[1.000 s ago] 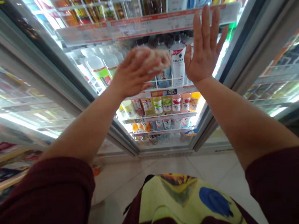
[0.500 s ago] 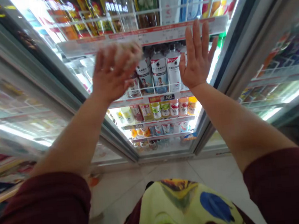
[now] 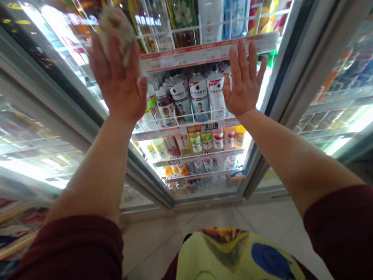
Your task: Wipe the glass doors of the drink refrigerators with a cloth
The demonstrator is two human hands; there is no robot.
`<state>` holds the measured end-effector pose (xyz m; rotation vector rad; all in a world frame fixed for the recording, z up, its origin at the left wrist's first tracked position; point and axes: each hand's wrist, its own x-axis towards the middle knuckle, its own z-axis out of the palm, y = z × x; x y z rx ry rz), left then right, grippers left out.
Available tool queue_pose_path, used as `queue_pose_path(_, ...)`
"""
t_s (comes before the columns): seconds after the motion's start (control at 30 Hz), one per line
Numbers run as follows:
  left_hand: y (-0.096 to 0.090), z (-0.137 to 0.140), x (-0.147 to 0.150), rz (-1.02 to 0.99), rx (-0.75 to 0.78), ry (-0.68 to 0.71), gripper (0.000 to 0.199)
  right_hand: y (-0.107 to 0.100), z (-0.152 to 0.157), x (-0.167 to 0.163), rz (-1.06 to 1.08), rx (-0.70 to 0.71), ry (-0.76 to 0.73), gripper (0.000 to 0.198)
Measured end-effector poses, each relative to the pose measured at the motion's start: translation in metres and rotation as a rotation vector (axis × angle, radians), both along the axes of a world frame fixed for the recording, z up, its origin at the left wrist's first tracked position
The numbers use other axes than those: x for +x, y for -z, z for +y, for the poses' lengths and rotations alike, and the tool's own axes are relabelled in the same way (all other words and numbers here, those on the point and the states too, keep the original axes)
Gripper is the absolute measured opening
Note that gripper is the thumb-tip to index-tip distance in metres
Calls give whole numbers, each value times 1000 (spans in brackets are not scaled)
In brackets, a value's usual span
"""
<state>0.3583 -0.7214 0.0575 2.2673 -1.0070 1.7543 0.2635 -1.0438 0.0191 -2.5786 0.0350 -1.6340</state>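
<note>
My left hand [image 3: 119,80] lies against the glass door [image 3: 165,89] of a drinks fridge, with a crumpled whitish cloth [image 3: 118,22] under and beyond its fingers. The cloth is pressed between the hand and the glass, at the door's upper left. On the right side of the same pane, my right hand [image 3: 243,85] is held up flat, its fingers spread and nothing in it. Behind the glass, bottles with white labels [image 3: 198,91] stand on a shelf between the two hands.
More shelves of coloured bottles [image 3: 206,141] stand lower in the fridge. Metal door frames [image 3: 299,82] run down both sides, with further glass doors beyond. Pale floor tiles [image 3: 156,243] lie below. At the lower left are goods on a rack [image 3: 8,238].
My left hand has swept up and to the left with the cloth, and the fingers now point upward. My right hand has shifted slightly lower in view, still flat.
</note>
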Motion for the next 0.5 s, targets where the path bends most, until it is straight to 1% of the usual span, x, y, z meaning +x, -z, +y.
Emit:
queue_pose_path(0.03, -5, -6, 0, -54, -135, -15, 73, 0, 1, -1, -3, -3, 2, 64)
queue_pose_path(0.07, -4, -15, -3, -81, -199, -16, 74, 0, 1, -1, -6, -6, 3, 64)
queue_pose_path(0.1, 1, -25, -7, -83, -164, 6, 75, 0, 1, -1, -8, -7, 3, 64)
queue_pose_path(0.13, 10, -34, -12, -59, -21, 50, 73, 1, 1, -1, -10, -10, 2, 64)
queue_pose_path(0.2, 23, -49, -20, 13, 405, 152, 65, 1, 1, 0, -20, -16, 0, 63)
queue_pose_path(0.23, 22, -53, -20, 41, 574, 187, 61, 1, 1, 1, -29, -20, 4, 63)
queue_pose_path(0.27, 16, -54, -18, 53, 660, 197, 59, 1, 1, 2, -39, -28, 10, 62)
queue_pose_path(0.3, 3, -53, -14, 45, 648, 177, 61, 2, 1, 3, -49, -37, 20, 62)
queue_pose_path(0.33, -14, -52, -8, 18, 542, 133, 65, 2, 1, 3, -57, -47, 30, 62)
queue_pose_path(0.4, -52, -53, 1, -68, 215, 24, 72, 2, 1, 4, -65, -67, 44, 62)
queue_pose_path(0.43, -67, -57, 2, -105, 65, -23, 72, 2, 1, 5, -65, -73, 45, 62)
queue_pose_path(0.47, -76, -63, 1, -128, -50, -55, 72, 2, 1, 5, -66, -76, 44, 63)
queue_pose_path(0.5, -78, -73, -3, -134, -108, -63, 72, 2, 1, 5, -70, -75, 40, 63)
